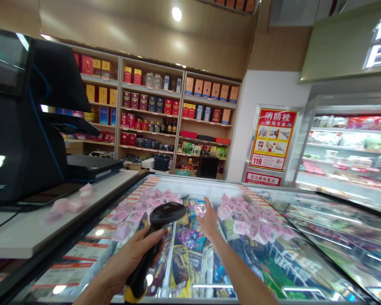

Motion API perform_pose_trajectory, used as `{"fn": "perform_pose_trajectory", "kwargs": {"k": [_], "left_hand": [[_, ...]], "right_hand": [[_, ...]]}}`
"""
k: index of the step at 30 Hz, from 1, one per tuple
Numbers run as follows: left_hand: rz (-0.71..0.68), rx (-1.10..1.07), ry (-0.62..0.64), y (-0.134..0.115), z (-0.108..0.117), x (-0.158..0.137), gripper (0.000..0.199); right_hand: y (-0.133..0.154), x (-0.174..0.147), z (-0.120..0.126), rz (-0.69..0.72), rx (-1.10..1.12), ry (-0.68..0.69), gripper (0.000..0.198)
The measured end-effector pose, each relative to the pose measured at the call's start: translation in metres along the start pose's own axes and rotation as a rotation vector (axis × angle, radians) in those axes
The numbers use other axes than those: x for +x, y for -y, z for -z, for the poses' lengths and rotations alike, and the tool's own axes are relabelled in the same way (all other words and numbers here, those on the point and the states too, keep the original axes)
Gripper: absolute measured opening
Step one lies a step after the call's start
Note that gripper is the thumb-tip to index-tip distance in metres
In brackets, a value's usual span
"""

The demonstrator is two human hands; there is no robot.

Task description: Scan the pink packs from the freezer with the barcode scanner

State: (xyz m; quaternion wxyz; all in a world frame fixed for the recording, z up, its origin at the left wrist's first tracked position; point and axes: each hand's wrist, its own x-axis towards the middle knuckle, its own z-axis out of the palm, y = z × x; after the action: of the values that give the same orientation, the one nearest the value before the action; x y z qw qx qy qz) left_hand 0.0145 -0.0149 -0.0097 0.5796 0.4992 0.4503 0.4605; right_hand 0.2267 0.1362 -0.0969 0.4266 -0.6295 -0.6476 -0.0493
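Note:
My left hand (139,253) is wrapped round the handle of a black barcode scanner (167,213) with a yellow base end, its head tilted toward the right. In my right hand (209,220) is a small pink package (200,209) with a white barcode label, pinched at the fingers just right of the scanner head. On the freezer's glass top, a pile of similar pink packages (136,216) lies beyond my left hand. Another pile of pink packages (254,218) spreads to the right of my right hand.
Below the glass top of the chest freezer (184,181) lie colourful frozen packs (180,267). At left, a counter (111,186) carries a black checkout terminal (22,127) and several pink pieces (71,205). Shelves of boxes (152,103) stand behind; a refrigerated display (346,152) is at right.

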Motion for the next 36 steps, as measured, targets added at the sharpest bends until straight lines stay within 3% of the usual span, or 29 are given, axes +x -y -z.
{"fn": "perform_pose_trajectory", "kwargs": {"k": [10, 16, 22, 28, 32, 36], "left_hand": [[-0.007, 0.000, 0.073, 0.003, -0.013, 0.006, 0.030], [-0.018, -0.006, 0.074, 0.002, -0.003, 0.008, 0.028], [-0.039, 0.013, 0.011, -0.002, 0.009, 0.003, 0.030], [-0.045, 0.056, 0.031, 0.001, 0.020, 0.003, 0.031], [-0.033, 0.047, 0.041, 0.005, 0.025, 0.004, 0.030], [-0.036, 0.070, 0.027, 0.009, 0.030, 0.002, 0.029]], "right_hand": [[-0.018, 0.002, 0.005, -0.032, -0.147, -0.061, 0.059], [-0.040, 0.000, 0.012, 0.048, -0.341, -0.044, 0.031], [-0.051, 0.000, 0.019, 0.095, -0.466, -0.033, 0.029], [-0.055, 0.003, 0.028, 0.021, -0.541, -0.042, 0.028], [-0.048, 0.002, 0.028, 0.026, -0.496, -0.088, 0.035], [-0.010, 0.000, 0.010, 0.103, -0.249, -0.041, 0.034]]}}
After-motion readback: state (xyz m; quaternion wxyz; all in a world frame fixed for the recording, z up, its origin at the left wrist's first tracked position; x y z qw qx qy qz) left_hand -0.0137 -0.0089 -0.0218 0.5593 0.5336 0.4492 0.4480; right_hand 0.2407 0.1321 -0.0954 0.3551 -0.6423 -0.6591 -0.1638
